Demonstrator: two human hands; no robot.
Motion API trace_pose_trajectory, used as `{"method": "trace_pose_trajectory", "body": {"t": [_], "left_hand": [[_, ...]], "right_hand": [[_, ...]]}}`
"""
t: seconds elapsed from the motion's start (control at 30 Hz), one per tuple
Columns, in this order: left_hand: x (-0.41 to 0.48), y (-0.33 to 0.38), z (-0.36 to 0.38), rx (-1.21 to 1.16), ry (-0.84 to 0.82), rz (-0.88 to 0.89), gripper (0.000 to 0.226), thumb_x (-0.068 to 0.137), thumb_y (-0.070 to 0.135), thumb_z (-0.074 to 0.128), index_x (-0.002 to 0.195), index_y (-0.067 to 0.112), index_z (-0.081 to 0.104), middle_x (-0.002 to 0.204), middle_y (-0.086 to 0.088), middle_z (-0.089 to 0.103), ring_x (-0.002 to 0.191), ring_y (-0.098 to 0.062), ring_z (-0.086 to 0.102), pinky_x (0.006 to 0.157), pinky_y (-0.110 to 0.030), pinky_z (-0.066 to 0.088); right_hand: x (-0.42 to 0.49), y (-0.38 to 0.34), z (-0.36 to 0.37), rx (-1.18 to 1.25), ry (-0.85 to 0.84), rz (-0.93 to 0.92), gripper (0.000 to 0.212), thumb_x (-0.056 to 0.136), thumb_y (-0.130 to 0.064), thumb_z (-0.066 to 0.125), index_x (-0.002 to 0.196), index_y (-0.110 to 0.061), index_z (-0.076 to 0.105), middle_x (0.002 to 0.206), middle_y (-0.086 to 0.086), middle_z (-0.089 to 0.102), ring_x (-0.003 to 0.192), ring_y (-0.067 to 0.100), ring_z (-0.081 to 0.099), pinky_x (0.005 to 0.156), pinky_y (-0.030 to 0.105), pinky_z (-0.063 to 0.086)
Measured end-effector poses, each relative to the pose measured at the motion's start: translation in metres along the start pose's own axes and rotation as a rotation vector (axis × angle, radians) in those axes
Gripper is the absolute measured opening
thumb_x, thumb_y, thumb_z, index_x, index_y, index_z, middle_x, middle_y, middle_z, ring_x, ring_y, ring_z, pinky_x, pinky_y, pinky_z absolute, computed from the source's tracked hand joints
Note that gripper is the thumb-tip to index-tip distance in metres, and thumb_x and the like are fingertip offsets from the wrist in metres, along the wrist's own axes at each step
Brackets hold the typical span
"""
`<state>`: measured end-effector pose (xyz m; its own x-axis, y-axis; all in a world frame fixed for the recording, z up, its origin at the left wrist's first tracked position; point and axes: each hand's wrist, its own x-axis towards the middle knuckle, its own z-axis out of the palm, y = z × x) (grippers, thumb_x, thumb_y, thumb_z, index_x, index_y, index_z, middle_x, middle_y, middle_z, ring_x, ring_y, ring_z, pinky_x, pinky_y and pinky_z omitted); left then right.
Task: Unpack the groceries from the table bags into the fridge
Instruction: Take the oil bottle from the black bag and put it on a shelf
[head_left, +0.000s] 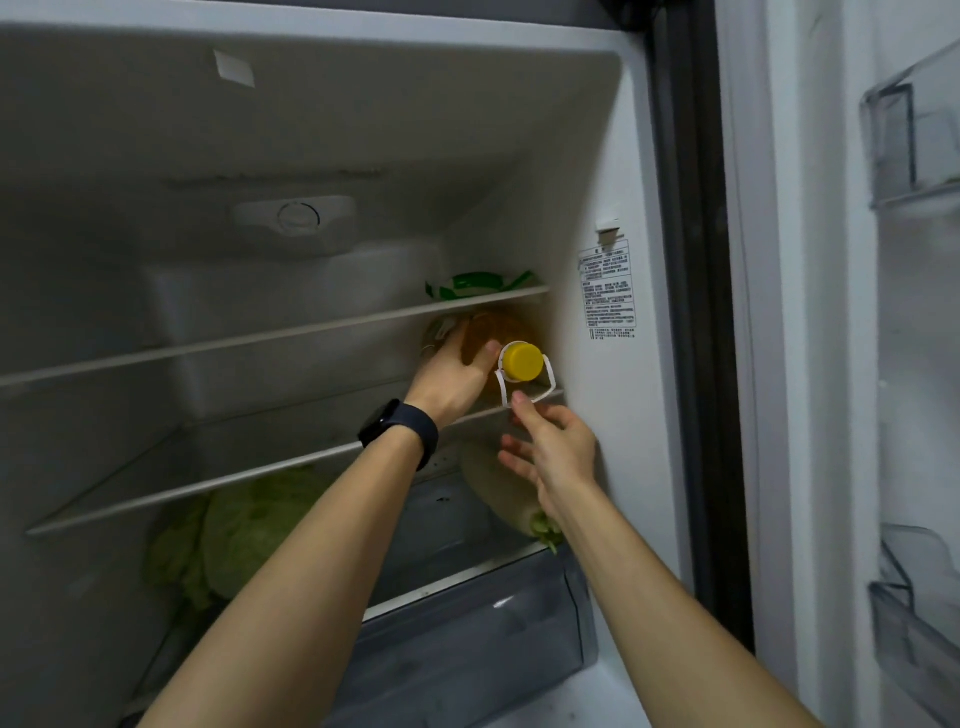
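Stowing step for the oil bottle (496, 330), on its side at the middle shelf's (234, 467) right end, yellow cap (522, 361) frontward: left hand (452, 379) grips its shoulder, right hand (556, 447) open at the white handle (501, 389), and next it likely needs nudging deeper and releasing

On my feed both of the person's arms were bare, from the lower edge of the view right up to the fingers. The left hand (451, 382) had one item at its wrist: a smartwatch (381, 422) with a rounded, rectangular black case whose face was dark. It sat on a wide, smooth band (423, 429) of dark navy that wrapped snugly round the wrist. The right hand (558, 449) and its wrist were uncovered. Through the blur I could make out nothing finer.
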<state>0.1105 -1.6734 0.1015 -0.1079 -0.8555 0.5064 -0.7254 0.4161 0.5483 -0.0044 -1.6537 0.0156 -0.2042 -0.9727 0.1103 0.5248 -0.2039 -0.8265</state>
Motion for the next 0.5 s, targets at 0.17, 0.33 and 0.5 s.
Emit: {"method": "trace_pose_trajectory", "body": {"t": [0.17,0.33,0.5], "left_hand": [[0.004,-0.008,0.000,-0.030,-0.004,-0.058,0.063,0.104,0.049,0.037,0.157,0.023,0.017,0.157,-0.010,0.038,0.139,-0.032,0.041,0.107,-0.034,0.035],[0.001,-0.007,0.002,0.031,0.039,-0.093,0.056,0.105,0.047,0.036,0.152,0.017,0.030,0.147,-0.012,0.050,0.130,-0.034,0.050,0.098,-0.033,0.040],[-0.014,-0.001,-0.003,0.114,0.141,-0.001,0.047,0.101,0.041,0.045,0.145,0.024,0.043,0.135,-0.015,0.056,0.120,-0.037,0.056,0.099,-0.039,0.047]], "right_hand": [[0.008,0.008,0.006,0.003,-0.007,-0.028,0.035,0.084,-0.033,0.080,0.107,-0.012,0.064,0.093,0.009,0.075,0.074,0.024,0.076,0.064,0.035,0.062],[0.011,0.002,0.004,0.010,-0.039,0.028,0.036,0.085,-0.027,0.079,0.112,-0.009,0.064,0.094,0.010,0.075,0.075,0.023,0.076,0.066,0.035,0.063],[0.009,-0.005,0.005,0.004,-0.059,0.050,0.036,0.086,-0.023,0.079,0.113,-0.006,0.063,0.098,0.011,0.074,0.082,0.023,0.075,0.063,0.033,0.061]]}}
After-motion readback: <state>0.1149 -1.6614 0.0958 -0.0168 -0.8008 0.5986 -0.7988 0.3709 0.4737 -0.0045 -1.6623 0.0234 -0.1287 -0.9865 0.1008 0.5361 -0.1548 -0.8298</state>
